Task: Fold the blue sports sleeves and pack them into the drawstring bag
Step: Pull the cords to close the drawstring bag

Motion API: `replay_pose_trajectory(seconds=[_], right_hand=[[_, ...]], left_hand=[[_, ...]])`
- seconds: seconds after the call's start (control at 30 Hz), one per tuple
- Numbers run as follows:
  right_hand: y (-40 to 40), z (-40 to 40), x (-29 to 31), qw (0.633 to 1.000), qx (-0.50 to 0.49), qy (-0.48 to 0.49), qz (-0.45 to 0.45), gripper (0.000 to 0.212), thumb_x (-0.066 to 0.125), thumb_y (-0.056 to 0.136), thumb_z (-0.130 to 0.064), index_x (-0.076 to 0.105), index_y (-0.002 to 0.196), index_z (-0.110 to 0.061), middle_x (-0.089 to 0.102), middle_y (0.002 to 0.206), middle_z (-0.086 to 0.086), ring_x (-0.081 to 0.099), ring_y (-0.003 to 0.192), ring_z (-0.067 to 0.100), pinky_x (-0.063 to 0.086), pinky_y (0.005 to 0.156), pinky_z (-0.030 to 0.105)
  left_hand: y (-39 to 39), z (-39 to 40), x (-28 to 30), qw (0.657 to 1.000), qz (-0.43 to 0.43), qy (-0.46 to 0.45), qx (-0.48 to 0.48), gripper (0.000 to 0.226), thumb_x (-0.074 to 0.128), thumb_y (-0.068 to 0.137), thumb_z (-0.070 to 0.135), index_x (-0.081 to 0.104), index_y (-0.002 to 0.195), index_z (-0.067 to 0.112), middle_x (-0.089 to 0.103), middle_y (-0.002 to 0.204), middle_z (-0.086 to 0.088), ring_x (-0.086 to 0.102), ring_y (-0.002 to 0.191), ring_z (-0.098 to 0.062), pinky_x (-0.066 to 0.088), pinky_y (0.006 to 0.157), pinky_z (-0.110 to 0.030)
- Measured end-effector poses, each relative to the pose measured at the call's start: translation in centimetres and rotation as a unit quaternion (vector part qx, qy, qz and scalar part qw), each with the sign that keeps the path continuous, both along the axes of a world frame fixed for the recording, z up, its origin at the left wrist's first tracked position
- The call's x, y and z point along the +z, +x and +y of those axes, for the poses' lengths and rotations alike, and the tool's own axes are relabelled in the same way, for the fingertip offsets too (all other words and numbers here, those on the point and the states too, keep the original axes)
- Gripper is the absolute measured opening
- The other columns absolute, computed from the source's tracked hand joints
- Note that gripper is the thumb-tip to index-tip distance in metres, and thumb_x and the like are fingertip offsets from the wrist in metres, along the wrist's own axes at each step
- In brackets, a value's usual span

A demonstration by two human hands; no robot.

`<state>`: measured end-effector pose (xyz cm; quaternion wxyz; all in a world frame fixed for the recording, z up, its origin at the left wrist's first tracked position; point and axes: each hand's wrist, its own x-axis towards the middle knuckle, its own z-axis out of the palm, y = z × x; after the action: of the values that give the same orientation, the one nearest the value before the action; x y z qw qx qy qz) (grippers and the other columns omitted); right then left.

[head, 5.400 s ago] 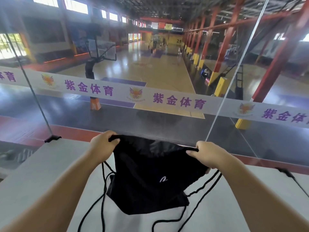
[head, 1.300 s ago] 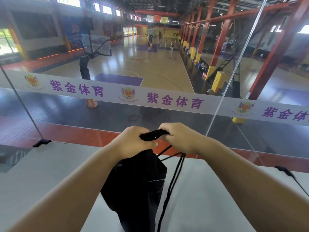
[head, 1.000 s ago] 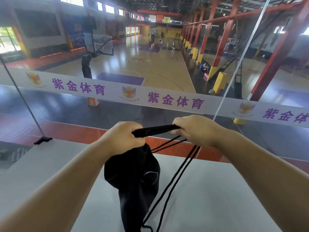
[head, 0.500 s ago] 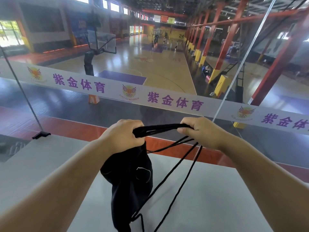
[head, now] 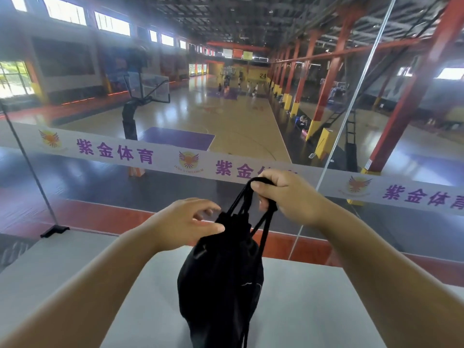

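The black drawstring bag (head: pixel 221 280) serves as the landmark: it hangs in the middle of the view, its gathered mouth cinched tight at the top and its full body drooping toward the pale grey table (head: pixel 313 305) below it.

Left of the bag, the left hand (head: pixel 185 222) sits level with the cinched neck. Its fingers are loosely spread and slightly curled, the thumb tip lying against the bag's shoulder just under the neck, the other fingertips close to the neck but closing on nothing.

Above the bag's mouth, the black cords (head: pixel 251 209) rise in taut lines, up and to the right.

Right of and above the bag, the right hand (head: pixel 283 194) has its fingers curled tight around the bunched cords, thumb pressed over them, so the bag's weight hangs from this grip.

The blue sports sleeves are not in sight; whether they are inside the bag cannot be told.

Beyond the bag, a glass barrier (head: pixel 100 192) edges the table, crossed by a white banner (head: pixel 115 153) with purple characters. Through the glass, far behind the bag, lies a basketball court (head: pixel 226 121) with a hoop stand (head: pixel 130 114) to the left and red steel columns (head: pixel 324 96) to the right.
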<state>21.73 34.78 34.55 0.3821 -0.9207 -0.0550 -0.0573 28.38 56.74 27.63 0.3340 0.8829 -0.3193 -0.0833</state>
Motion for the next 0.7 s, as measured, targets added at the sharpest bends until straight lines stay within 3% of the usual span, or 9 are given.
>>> replay_pose_trajectory(seconds=[0.1, 0.17, 0.3, 0.53, 0.7], right_hand=[[-1.1, 0.2, 1.2, 0.999, -0.037, -0.012, 0.01, 0.028, 0.049, 0.096, -0.035, 0.053, 0.072, -0.021, 0.06, 0.062, -0.005, 0.05, 0.058, 0.013, 0.042, 0.067, 0.033], [-2.1, 0.2, 2.1, 0.998, -0.066, -0.021, 0.011, 0.028, 0.05, 0.096, -0.033, 0.057, 0.076, -0.016, 0.059, 0.062, -0.003, 0.049, 0.059, 0.015, 0.041, 0.066, 0.033], [-5.6, 0.4, 3.7, 0.985, -0.164, -0.054, -0.019, 0.029, 0.054, 0.094, -0.03, 0.06, 0.074, -0.009, 0.062, 0.063, 0.002, 0.053, 0.061, 0.02, 0.044, 0.066, 0.036], [-14.3, 0.0, 5.4, 0.928, -0.348, -0.133, -0.02, 0.039, 0.057, 0.092, -0.033, 0.062, 0.062, -0.008, 0.066, 0.066, 0.015, 0.048, 0.051, 0.02, 0.039, 0.056, 0.031], [-22.1, 0.4, 6.0, 0.877, -0.445, -0.179, 0.029, 0.035, 0.057, 0.091, -0.035, 0.064, 0.065, -0.011, 0.056, 0.058, 0.003, 0.049, 0.049, 0.017, 0.04, 0.052, 0.028]], left_hand=[[0.5, 0.7, 1.1, 0.997, -0.059, 0.044, 0.007, 0.033, 0.059, 0.078, 0.057, 0.065, 0.103, 0.037, 0.058, 0.096, 0.026, 0.06, 0.092, -0.002, 0.052, 0.087, -0.026], [0.8, 0.9, 1.7, 0.993, -0.083, 0.08, -0.009, 0.022, 0.058, 0.077, 0.054, 0.067, 0.086, 0.036, 0.063, 0.088, 0.024, 0.063, 0.084, -0.002, 0.054, 0.085, -0.029], [1.2, 0.6, 2.6, 0.984, -0.119, 0.114, -0.069, 0.021, 0.06, 0.075, 0.055, 0.066, 0.077, 0.035, 0.066, 0.08, 0.02, 0.062, 0.079, 0.0, 0.055, 0.078, -0.032], [-1.3, -2.5, 4.2, 0.955, -0.192, 0.124, -0.189, 0.025, 0.059, 0.079, 0.056, 0.064, 0.076, 0.031, 0.066, 0.078, 0.015, 0.062, 0.071, -0.006, 0.057, 0.073, -0.033], [-5.7, -6.1, 4.6, 0.928, -0.228, 0.112, -0.273, 0.022, 0.06, 0.083, 0.05, 0.066, 0.079, 0.029, 0.068, 0.079, 0.009, 0.062, 0.07, -0.01, 0.056, 0.071, -0.025]])
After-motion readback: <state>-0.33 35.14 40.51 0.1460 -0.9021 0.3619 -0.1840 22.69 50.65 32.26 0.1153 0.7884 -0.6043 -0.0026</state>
